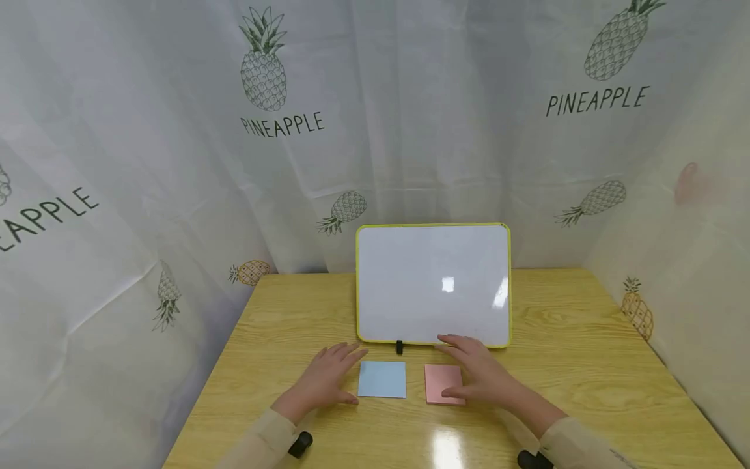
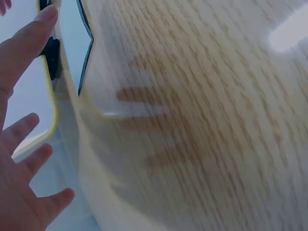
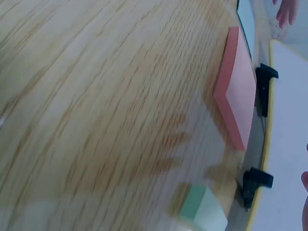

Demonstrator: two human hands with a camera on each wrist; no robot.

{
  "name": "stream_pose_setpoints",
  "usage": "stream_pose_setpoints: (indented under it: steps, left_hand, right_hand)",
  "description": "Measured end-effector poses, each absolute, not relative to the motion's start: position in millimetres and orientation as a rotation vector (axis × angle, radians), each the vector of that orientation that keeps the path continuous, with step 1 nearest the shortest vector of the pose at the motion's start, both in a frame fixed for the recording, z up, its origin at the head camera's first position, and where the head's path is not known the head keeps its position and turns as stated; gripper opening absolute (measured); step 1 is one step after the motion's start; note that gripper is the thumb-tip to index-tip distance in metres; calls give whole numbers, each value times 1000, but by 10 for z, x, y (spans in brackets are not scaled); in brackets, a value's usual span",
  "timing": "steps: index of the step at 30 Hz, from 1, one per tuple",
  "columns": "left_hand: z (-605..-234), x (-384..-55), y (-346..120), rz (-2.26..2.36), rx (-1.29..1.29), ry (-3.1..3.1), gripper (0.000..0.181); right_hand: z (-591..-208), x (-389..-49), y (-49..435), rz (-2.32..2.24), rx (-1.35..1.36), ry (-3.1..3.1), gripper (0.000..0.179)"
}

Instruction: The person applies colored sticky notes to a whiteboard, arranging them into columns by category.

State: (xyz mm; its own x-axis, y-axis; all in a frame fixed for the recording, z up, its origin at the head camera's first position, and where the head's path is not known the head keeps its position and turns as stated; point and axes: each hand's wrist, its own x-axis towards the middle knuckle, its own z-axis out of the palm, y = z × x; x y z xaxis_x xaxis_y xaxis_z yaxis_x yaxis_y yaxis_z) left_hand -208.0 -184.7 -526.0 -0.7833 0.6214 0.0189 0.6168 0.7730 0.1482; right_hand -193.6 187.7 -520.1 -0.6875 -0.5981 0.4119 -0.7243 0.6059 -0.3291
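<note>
My left hand [image 1: 327, 379] hovers with spread, straight fingers just left of a light blue paper pad [image 1: 382, 379], holding nothing. The thin pad also shows along the top of the left wrist view, near the thumb [image 2: 29, 41]. My right hand [image 1: 483, 374], fingers extended, hangs over the right side of a pink sticky note pad [image 1: 439, 378] and covers part of it. In the right wrist view the pink pad [image 3: 239, 89] looks thick, and a small green sticky note pad [image 3: 204, 209] lies beside it; my right hand hides the green one in the head view.
A whiteboard [image 1: 433, 283] with a yellow frame stands behind the pads, propped on black feet [image 1: 400, 347]. The wooden table [image 1: 263, 339] reaches back to a white curtain [image 1: 410, 130] printed with pineapples, which also hangs at both sides.
</note>
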Motion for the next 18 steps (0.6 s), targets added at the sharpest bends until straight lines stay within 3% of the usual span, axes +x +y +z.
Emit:
stream_pose_setpoints:
  steps: [18]
  left_hand:
    - [-5460, -2144, -1676, 677, 925, 2828, 59]
  right_hand:
    - [-5489, -2083, 1265, 892, 1091, -2652, 62]
